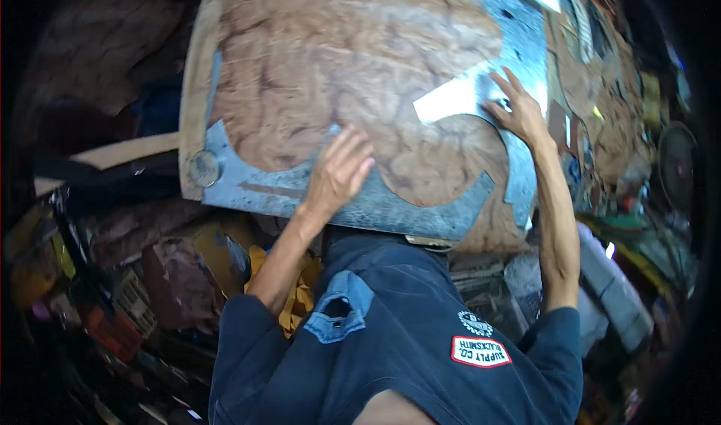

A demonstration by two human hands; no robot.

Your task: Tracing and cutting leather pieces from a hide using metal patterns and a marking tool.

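Note:
A large sheet of brown, wrinkled leather-like material [300,72] lies on a worktable, with curved gaps along its near and right edges. Through those gaps shows a blue-grey, worn board [420,218]. My left hand [342,168] rests at the near edge of the sheet, fingers loosely bent and slightly blurred, with nothing seen in them. On the right, my right hand [518,109] has its fingers spread over the board, touching the end of a bright, curved white shape [451,98]. Whether that shape is a separate piece or glare on the board, I cannot tell.
A round disc-like object [204,169] sits at the table's near left corner. A wooden strip [128,151] sticks out leftward. Scraps [601,109] crowd the right side, near a round fan-like object [677,166]. Yellow material [297,308] and boxes clutter the space below.

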